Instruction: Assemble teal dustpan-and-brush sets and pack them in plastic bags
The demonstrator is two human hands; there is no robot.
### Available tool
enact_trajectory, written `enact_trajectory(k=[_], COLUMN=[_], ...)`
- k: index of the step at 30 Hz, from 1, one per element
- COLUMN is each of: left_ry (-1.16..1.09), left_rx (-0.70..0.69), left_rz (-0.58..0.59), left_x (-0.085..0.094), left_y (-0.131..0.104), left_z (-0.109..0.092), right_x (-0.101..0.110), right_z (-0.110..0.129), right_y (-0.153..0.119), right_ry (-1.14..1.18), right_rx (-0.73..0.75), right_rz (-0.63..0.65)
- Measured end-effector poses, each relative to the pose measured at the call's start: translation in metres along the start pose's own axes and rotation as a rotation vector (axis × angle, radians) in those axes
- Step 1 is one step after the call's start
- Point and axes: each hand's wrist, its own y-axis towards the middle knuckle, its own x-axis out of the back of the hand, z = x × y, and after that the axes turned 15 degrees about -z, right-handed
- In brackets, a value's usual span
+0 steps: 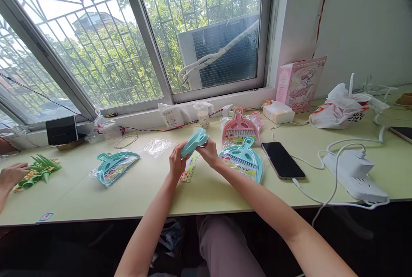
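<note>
Above the table's middle, my left hand (178, 160) and my right hand (208, 152) hold a teal plastic piece (194, 141) between them, tilted, fingers closed on its two sides. Beneath the hands lies a yellow-green printed card (189, 168). Just right of my right hand is a teal dustpan-and-brush set (247, 157) in clear wrap, with a pink set (241, 127) behind it. Another wrapped teal set (115, 166) lies to the left. A crumpled clear bag (157, 146) is behind my left hand.
A phone (283, 160) and power strip (357, 176) with looping white cables occupy the right. Tissues (278, 111), a pink box (301, 84) and a cup (203, 116) stand behind. Another person's hand (14, 174) touches green pieces (43, 167) at far left.
</note>
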Motion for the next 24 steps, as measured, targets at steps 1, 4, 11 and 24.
enact_trajectory(k=[1,4,11,24], left_ry=[-0.006,-0.016,0.258,0.048], left_rx=[0.004,0.015,0.364,0.882], left_rz=[-0.003,-0.028,-0.745,-0.643], left_x=[-0.001,-0.002,0.023,0.029], left_y=[-0.001,0.000,0.028,0.024], left_z=[0.000,0.002,0.022,0.072], right_x=[0.000,0.001,0.007,0.013], right_z=[-0.002,-0.006,0.003,0.010], right_y=[0.000,0.000,-0.003,0.011], right_ry=[0.011,0.031,0.060,0.023], right_rx=[-0.008,-0.028,0.034,-0.098], right_rz=[0.003,0.019,0.209,-0.002])
